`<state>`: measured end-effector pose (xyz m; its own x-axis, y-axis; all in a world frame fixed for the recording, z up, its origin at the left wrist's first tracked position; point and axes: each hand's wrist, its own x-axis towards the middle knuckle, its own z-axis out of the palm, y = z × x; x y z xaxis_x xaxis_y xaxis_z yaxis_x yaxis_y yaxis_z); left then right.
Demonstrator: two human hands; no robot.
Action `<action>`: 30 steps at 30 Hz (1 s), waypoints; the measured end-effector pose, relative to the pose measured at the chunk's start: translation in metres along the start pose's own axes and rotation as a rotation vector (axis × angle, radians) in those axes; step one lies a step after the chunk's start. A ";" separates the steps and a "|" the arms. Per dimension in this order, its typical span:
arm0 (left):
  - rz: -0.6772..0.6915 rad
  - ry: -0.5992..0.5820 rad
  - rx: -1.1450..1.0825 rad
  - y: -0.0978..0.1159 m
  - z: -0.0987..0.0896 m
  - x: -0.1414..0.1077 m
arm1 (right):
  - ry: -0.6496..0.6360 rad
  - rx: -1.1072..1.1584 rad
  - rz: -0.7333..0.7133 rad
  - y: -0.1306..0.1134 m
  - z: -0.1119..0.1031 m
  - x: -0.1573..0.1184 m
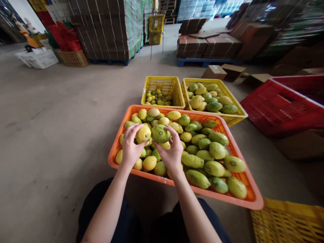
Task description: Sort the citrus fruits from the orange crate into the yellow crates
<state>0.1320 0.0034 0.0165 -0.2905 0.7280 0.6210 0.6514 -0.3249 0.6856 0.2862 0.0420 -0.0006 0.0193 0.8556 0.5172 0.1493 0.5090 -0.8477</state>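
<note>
Head view: the left hand (131, 148) curls its fingers and thumb around a yellow fruit (143, 132); the right hand (172, 154) grips a green fruit (161, 134) just beside it; both show an end to the camera, so their long axes seem to run toward the body; the orange basket (162, 179) lies below the hands; its longer fruits (192, 161) sit nearer the right hand, mostly lengthwise across; two yellow crates (164, 83) (236, 120) stand ahead of both hands.
</note>
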 end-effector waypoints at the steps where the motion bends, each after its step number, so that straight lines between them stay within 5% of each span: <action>1: -0.012 -0.006 -0.020 -0.001 0.000 0.000 | -0.012 0.038 0.035 0.001 -0.001 0.001; 8: -0.385 -0.078 -0.476 0.002 -0.006 0.005 | -0.138 0.501 0.424 -0.006 -0.013 0.013; 13: -0.587 -0.167 -0.699 0.005 -0.008 0.008 | -0.058 0.680 0.585 -0.016 -0.014 0.013; 24: -0.730 -0.166 -0.736 0.007 -0.008 0.009 | -0.078 0.675 0.620 -0.022 -0.019 0.018; 30: -0.818 -0.122 -0.953 0.007 -0.003 0.005 | -0.002 0.703 0.871 -0.022 -0.012 0.023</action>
<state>0.1333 0.0027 0.0253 -0.2699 0.9556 -0.1179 -0.4656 -0.0224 0.8847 0.2954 0.0494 0.0310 -0.1569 0.9456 -0.2849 -0.5060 -0.3247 -0.7991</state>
